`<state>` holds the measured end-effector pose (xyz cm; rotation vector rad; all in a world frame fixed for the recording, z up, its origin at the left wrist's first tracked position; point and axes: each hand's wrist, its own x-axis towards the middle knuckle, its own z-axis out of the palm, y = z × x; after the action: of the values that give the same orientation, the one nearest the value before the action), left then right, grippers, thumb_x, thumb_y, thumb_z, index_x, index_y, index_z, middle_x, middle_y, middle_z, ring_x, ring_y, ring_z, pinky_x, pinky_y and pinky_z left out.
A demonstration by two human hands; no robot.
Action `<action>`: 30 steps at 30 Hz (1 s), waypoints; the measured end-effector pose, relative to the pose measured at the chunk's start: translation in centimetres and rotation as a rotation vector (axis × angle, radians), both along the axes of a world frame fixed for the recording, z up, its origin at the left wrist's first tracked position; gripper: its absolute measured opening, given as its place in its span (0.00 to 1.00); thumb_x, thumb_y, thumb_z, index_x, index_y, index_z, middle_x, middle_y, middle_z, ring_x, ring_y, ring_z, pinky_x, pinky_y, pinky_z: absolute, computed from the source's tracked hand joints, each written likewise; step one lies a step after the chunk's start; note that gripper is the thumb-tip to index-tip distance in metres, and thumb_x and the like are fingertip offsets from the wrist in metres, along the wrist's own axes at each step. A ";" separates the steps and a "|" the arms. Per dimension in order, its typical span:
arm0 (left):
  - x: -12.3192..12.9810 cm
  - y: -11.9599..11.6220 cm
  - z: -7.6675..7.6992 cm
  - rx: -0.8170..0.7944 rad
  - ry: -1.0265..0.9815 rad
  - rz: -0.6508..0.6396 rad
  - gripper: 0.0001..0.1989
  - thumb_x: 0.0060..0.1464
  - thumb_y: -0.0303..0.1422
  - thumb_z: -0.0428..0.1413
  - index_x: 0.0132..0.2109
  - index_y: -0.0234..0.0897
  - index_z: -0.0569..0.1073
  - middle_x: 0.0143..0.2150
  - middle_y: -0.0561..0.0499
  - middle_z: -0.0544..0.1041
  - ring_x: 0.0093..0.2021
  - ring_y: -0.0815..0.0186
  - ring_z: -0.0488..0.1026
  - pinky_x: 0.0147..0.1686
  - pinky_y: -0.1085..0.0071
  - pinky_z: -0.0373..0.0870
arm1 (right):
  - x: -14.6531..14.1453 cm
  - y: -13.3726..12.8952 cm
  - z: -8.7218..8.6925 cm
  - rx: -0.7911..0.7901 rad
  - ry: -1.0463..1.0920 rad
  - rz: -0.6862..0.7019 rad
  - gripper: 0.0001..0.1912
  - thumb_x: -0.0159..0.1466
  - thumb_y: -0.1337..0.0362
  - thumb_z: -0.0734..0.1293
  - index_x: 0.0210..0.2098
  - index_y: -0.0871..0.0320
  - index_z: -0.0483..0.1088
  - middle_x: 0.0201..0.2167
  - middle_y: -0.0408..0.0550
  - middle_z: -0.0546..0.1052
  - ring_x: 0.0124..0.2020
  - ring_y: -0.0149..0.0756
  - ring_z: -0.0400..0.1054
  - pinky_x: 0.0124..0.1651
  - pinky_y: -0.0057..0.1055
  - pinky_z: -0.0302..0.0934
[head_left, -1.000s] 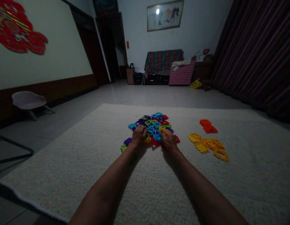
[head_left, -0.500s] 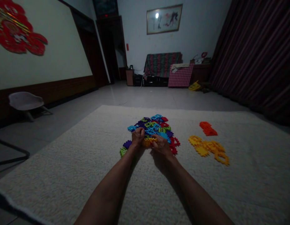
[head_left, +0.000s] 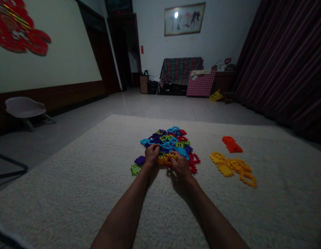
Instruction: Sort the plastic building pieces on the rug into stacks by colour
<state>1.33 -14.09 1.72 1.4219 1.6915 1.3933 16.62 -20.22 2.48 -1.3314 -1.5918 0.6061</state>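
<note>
A heap of toothed plastic pieces (head_left: 165,140) in blue, purple, green and red lies at the middle of the pale mat. At its near edge are yellow pieces (head_left: 164,159), between my two hands. My left hand (head_left: 152,155) is closed at their left end, its fingertips pressed together. My right hand (head_left: 179,163) pinches them at the right end. Just left of my left hand lie a purple piece (head_left: 140,160) and a green piece (head_left: 136,169). Red pieces (head_left: 193,162) are right of my right hand.
Several yellow pieces (head_left: 234,166) lie on the mat (head_left: 98,173) at the right, with orange pieces (head_left: 231,144) behind them. A low chair (head_left: 25,108) stands at the left; a cloth-covered cabinet (head_left: 181,71) is at the far wall.
My right hand has shifted slightly, and more of the yellow pieces' face shows between my hands. The view has moved a little.
</note>
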 end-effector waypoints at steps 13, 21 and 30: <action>-0.2 0.6 2.1 -0.051 -0.715 0.070 0.11 0.41 0.22 0.60 0.35 0.35 0.78 0.35 0.50 0.81 0.36 0.67 0.77 0.44 0.69 0.73 | -0.4 -0.7 0.2 0.076 -0.013 0.060 0.19 0.59 0.63 0.59 0.46 0.56 0.74 0.44 0.50 0.79 0.46 0.41 0.72 0.51 0.39 0.66; 2.0 -0.2 2.7 -0.079 -0.913 0.043 0.12 0.38 0.20 0.62 0.34 0.34 0.76 0.31 0.52 0.79 0.30 0.71 0.74 0.39 0.72 0.72 | -1.0 -0.5 -0.1 0.163 -0.096 0.107 0.19 0.58 0.65 0.60 0.46 0.54 0.74 0.41 0.50 0.78 0.46 0.42 0.69 0.52 0.40 0.63; 2.9 -0.5 1.8 -0.075 -0.857 0.012 0.14 0.37 0.20 0.60 0.35 0.33 0.76 0.32 0.50 0.79 0.29 0.72 0.74 0.32 0.76 0.70 | -0.7 -0.6 -0.8 0.109 -0.062 0.048 0.15 0.58 0.63 0.60 0.41 0.56 0.73 0.35 0.49 0.78 0.37 0.41 0.71 0.44 0.37 0.65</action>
<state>4.22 -14.57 3.50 0.6016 1.1570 1.5988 15.92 -20.85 1.71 -1.2448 -1.6867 0.5037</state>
